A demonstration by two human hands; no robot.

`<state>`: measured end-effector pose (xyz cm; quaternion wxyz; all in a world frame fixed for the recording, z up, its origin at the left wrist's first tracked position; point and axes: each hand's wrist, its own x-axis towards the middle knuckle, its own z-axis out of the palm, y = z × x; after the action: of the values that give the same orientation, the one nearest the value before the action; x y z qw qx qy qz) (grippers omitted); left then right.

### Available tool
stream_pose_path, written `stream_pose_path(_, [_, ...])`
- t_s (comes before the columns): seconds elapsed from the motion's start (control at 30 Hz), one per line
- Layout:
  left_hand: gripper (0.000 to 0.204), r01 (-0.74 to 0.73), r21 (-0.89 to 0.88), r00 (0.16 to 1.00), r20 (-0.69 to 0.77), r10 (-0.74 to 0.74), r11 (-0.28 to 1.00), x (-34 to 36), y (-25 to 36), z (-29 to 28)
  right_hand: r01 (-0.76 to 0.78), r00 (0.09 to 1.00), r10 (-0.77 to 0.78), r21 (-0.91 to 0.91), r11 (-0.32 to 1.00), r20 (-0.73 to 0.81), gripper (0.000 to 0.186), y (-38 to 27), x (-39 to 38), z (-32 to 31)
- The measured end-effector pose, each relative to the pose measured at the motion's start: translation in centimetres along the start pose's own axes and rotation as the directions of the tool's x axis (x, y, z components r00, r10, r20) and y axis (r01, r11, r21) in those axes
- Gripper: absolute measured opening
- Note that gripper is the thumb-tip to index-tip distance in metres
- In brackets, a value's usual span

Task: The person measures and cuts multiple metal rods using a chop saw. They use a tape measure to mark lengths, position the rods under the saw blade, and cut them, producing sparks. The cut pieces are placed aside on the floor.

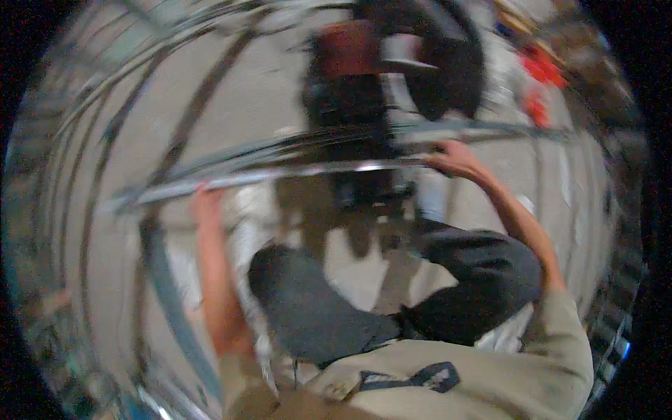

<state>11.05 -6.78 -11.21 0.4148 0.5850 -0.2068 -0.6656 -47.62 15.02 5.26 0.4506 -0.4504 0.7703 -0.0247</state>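
Glossy metal bar (269, 175), matt cloth trousers (308, 301)

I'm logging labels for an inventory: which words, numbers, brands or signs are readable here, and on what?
No readable text anywhere in view.
Dark patch on the tan shirt: any lettering is too blurred to read.
Long metal bar: no legible marking.

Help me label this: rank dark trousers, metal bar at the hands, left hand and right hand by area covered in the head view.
1. Dark trousers
2. Metal bar
3. Right hand and left hand: too alike to rank
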Motion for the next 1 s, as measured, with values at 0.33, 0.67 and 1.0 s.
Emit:
stream_pose_path(0.33, [0.015,0.038,-0.033,0.999,0.028,-0.037,0.999,-7.0,4.1,5.8,-0.309,0.943,0.241,0.330,0.892,0.231,0.069,2.9,-2.3,-3.3])
stream_pose_path(0.67, [0.019,-0.148,0.210,0.984,0.127,0.123,0.966,-6.7,1.2,5.0,-0.008,0.989,-0.004,0.085,0.996,0.145,0.030,5.3,-0.4,-2.8])
stream_pose_path(1.0, [0.017,0.091,-0.106,0.990,-0.096,-0.101,0.990,-3.9,0.1,5.2,0.108,0.984,-0.102,0.032,0.994,-0.145,0.025,9.6,0.0,-4.6])
